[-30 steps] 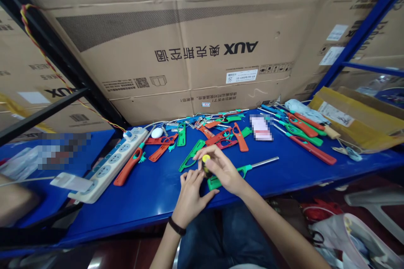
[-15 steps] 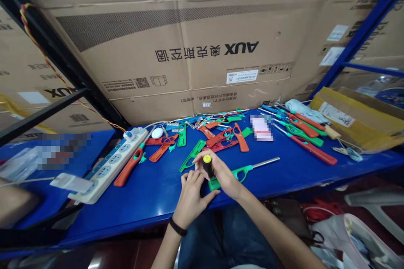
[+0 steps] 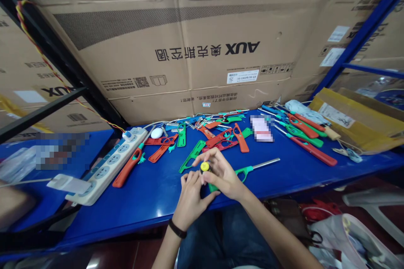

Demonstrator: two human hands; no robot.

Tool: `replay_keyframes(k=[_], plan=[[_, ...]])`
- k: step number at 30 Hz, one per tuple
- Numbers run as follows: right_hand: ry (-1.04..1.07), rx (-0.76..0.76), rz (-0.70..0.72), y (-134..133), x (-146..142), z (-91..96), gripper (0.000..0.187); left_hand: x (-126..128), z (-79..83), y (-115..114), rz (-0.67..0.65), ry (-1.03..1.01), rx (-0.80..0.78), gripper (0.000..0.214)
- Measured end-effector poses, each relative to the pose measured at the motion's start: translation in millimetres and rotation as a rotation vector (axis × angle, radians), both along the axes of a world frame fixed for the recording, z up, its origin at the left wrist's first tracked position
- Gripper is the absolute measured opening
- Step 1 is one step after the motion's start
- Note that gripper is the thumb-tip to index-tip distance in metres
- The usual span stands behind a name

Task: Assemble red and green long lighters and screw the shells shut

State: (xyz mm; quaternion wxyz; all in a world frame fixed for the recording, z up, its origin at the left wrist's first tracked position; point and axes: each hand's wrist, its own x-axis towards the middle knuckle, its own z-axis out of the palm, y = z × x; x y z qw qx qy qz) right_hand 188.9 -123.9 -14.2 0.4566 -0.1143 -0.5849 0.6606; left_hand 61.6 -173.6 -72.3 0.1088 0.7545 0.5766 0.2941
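Observation:
In the head view a green long-necked lighter (image 3: pixel 242 172) lies near the table's front edge, its metal tube pointing right. My left hand (image 3: pixel 193 193) is closed at the handle end of this lighter, thumb and fingers around it. A screwdriver (image 3: pixel 205 167) with a black and yellow handle stands upright over the handle. My right hand (image 3: pixel 222 176) grips the screwdriver with thumb and fingertips, and its wrist passes over the lighter. The screwdriver's tip and most of the lighter's handle are hidden by my hands. A loose green casing half (image 3: pixel 193 155) lies just beyond.
Red, orange and green casing parts (image 3: pixel 221 138) lie behind my hands. At the left stand a white power strip (image 3: pixel 107 168) and an orange lighter (image 3: pixel 128 170). Several lighters (image 3: pixel 304 145) and an open carton (image 3: pixel 356 122) are at the right. Another person's arm (image 3: pixel 14 206) shows far left.
The screwdriver's yellow end has shifted slightly left and down. My right fingers have changed their hold, with the thumb now across the handle. My left hand stays in place.

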Motion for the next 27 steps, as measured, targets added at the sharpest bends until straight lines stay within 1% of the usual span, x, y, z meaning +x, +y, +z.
replay_keyframes(k=[1, 2, 3, 6, 9, 12, 14, 16, 17, 18, 19, 20, 22, 24, 27], plan=[[0.015, 0.003, 0.001, -0.4, -0.9, 0.1, 0.033, 0.1, 0.2, -0.1, -0.005, -0.005, -0.005, 0.031], [0.014, 0.000, -0.001, -0.7, -1.7, 0.2, 0.033, 0.2, 0.6, -0.2, -0.007, -0.007, -0.010, 0.030], [-0.006, -0.006, -0.006, -0.7, -2.2, 0.2, 0.032, 0.4, 1.1, -0.3, -0.007, -0.005, -0.012, 0.028], [-0.079, -0.028, -0.024, -0.2, -1.5, -0.4, 0.039, 0.8, 2.3, -0.4, 0.001, 0.010, -0.006, 0.026], [-0.028, -0.005, -0.034, -0.7, 0.5, -2.1, 0.024, 0.7, 1.6, -0.4, 0.003, 0.006, 0.012, 0.031], [0.021, -0.004, -0.039, -1.9, 2.0, -3.5, 0.029, 0.4, 0.8, -0.2, -0.007, -0.004, 0.010, 0.030], [0.000, -0.029, -0.036, -2.2, 3.1, -3.4, 0.031, 0.3, 0.8, 0.0, -0.010, 0.001, 0.004, 0.028], [-0.031, -0.043, -0.023, -2.3, 4.3, -2.5, 0.038, 0.2, 0.6, 0.3, -0.008, 0.007, 0.004, 0.029], [-0.040, -0.041, -0.021, -2.5, 4.6, -2.0, 0.036, 0.1, 0.2, 0.3, -0.007, 0.010, 0.007, 0.029], [-0.035, -0.038, -0.021, -2.9, 4.5, -1.6, 0.030, 0.1, -0.3, 0.3, -0.006, 0.011, 0.012, 0.029], [-0.016, -0.035, -0.016, -3.4, 3.9, -1.5, 0.025, 0.0, -1.0, 0.3, -0.005, 0.012, 0.017, 0.030], [0.014, -0.040, -0.010, -3.9, 2.8, -1.5, 0.023, -0.1, -1.8, 0.1, -0.006, 0.015, 0.019, 0.030], [0.040, -0.055, 0.002, -4.7, -0.4, -2.2, 0.026, -0.3, -2.9, -0.3, -0.007, 0.024, 0.021, 0.033], [0.011, -0.049, 0.000, -4.9, -3.2, -2.8, 0.028, -0.5, -3.0, -0.7, -0.010, 0.034, 0.019, 0.037], [-0.045, -0.025, -0.035, -4.2, -3.6, -2.7, 0.040, -0.5, -1.9, -1.0, -0.010, 0.042, 0.001, 0.033]])
